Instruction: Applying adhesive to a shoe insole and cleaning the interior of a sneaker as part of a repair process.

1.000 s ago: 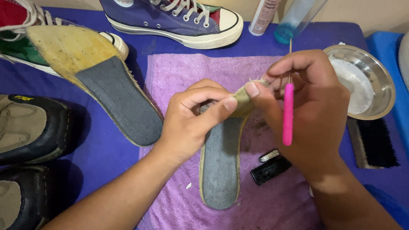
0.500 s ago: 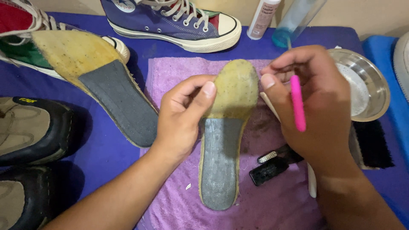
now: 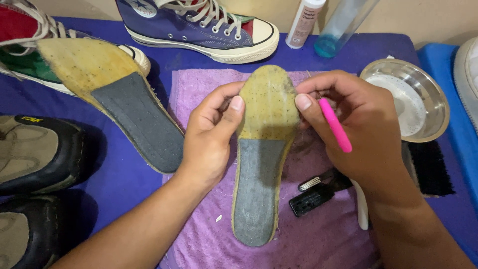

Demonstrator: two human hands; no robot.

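Note:
A shoe insole (image 3: 261, 159) lies flat on a purple towel (image 3: 194, 89), its toe half yellowish and speckled, its heel half grey. My left hand (image 3: 211, 134) grips its left edge, thumb pressed on the yellow part. My right hand (image 3: 358, 129) holds the right edge with its thumb and also keeps a pink-handled tool (image 3: 334, 124) between its fingers; the tool's tip is hidden behind the fingers.
A second insole (image 3: 112, 94) lies at left over a green and red sneaker (image 3: 20, 55). A blue high-top sneaker (image 3: 199, 27) stands at the back. A steel bowl (image 3: 406, 102), two bottles (image 3: 304, 22), small brushes (image 3: 313, 194) and black shoes (image 3: 35, 154) surround the towel.
The insole, bent and folded between my fingers a second ago, has been flattened out on the towel. The pink tool has tilted from upright to slanted in my right hand.

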